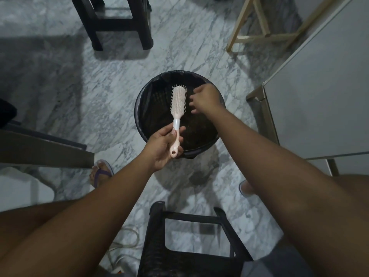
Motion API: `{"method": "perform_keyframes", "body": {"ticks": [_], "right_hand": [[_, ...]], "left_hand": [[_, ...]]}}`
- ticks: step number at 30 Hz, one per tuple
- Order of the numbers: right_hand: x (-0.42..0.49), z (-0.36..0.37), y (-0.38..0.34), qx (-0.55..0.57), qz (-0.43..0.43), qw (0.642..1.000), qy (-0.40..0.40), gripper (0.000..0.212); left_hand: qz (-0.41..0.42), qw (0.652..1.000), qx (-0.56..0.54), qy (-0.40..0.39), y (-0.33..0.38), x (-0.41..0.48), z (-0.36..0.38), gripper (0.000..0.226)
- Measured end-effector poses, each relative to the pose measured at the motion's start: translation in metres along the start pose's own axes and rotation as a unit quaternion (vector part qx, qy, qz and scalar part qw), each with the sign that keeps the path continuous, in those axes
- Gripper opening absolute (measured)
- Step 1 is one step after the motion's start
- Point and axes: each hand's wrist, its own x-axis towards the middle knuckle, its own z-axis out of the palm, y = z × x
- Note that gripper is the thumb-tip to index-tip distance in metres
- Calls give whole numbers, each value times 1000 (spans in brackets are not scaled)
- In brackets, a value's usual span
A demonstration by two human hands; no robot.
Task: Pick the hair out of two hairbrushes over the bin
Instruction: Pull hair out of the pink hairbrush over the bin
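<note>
Nearest the lens, two bare forearms reach out over a black plastic stool (191,242) toward a round black bin lined with a dark bag (143,96) that stands on the grey-veined marble floor (99,80). Held over the bin's opening is a pale pink plastic hairbrush with a white collar and a hanging hole in its handle (177,104); the left hand (162,147) is clamped round that handle, thumb on top, bristle head pointing away. Just beside the bristles, the right hand (205,97) hovers above the far side of the bin with its fingers bunched together and slightly blurred; whether they pinch any hair cannot be told, since no strand shows against the dark liner. Risks, as I judge them: loose hair is light, so a release near the rim could let it drift onto the floor, and a hard tug on a tangle could twist the brush in a grip that takes only the handle's end. By count: one hairbrush in view, though the task names two, one bin, two hands, and two black stools, the second (111,23) standing beyond the bin, plus a pale wooden frame (259,27) at upper right.
</note>
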Motion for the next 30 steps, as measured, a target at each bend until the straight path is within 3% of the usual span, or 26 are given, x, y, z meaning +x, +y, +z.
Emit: {"method": "perform_keyframes", "body": {"ticks": [4, 10, 13, 15, 16, 18, 20, 21, 23, 26, 30], "right_hand": [[-13, 0, 9, 88, 20, 995, -36, 32], [-19, -20, 12, 73, -46, 995, 51, 17], [-9, -25, 30, -80, -46, 994, 54, 18], [-9, -23, 41, -256, -37, 966, 6, 17], [-10, -20, 42, -288, -38, 957, -11, 26], [-13, -12, 37, -202, -45, 977, -47, 48], [-14, -3, 28, 5, -46, 995, -89, 65], [-14, 1, 23, 83, -49, 988, -118, 67], [-13, 5, 18, 115, -78, 980, -145, 49], [-14, 3, 23, -20, -122, 989, -84, 20], [-6, 0, 45, -188, -93, 976, -64, 18]], "left_hand": [[3, 1000, 12, -2, 8, -9, 6, 36], [10, 1000, 19, -2, 21, -16, 12, 38], [16, 1000, 15, -7, 24, -19, 15, 39], [19, 1000, 14, -11, 24, -21, 16, 39], [19, 1000, 13, -11, 24, -21, 16, 39], [16, 1000, 8, -16, 22, -22, 15, 38], [8, 1000, 5, -21, 20, -23, 14, 36], [5, 1000, 3, -24, 19, -23, 15, 35], [7, 1000, -4, -28, 18, -21, 15, 35], [15, 999, -9, -33, 21, -17, 17, 37], [18, 999, -23, -42, 27, -14, 22, 37]]}}
